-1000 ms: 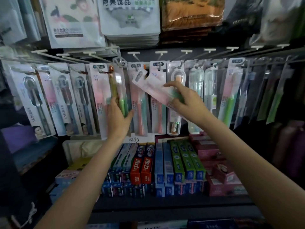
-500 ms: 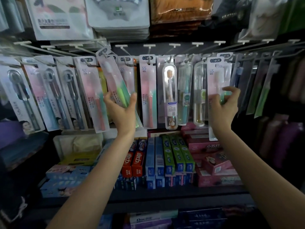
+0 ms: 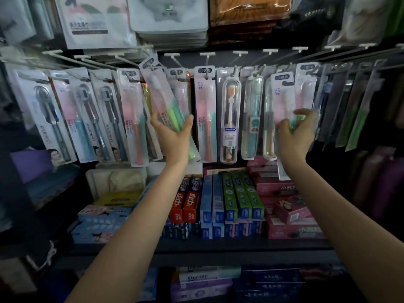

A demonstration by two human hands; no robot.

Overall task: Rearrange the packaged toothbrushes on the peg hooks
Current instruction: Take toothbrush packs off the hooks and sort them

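A row of packaged toothbrushes hangs from white peg hooks (image 3: 206, 55) across the shelf back. My left hand (image 3: 172, 133) grips a tilted pack with a green-handled brush (image 3: 162, 97), its top leaning left near a hook. My right hand (image 3: 294, 133) holds an upright pink and green "SS" toothbrush pack (image 3: 282, 101) in front of the packs hanging at the right. Between my hands hang a pink "SS" pack (image 3: 205, 112) and clear-cased brushes (image 3: 230, 119).
Boxed toothpaste (image 3: 220, 200) stands in rows on the shelf below, with pink boxes (image 3: 290, 206) at the right. Towel packs (image 3: 170, 18) are stacked above the hooks. Dark-handled brush packs (image 3: 50, 114) hang at the left, narrow green packs (image 3: 358, 119) at the far right.
My right hand carried its pack from the middle to the right side of the row. My left hand pulled a green-handled pack out and tilted it. The view shifted down slightly.
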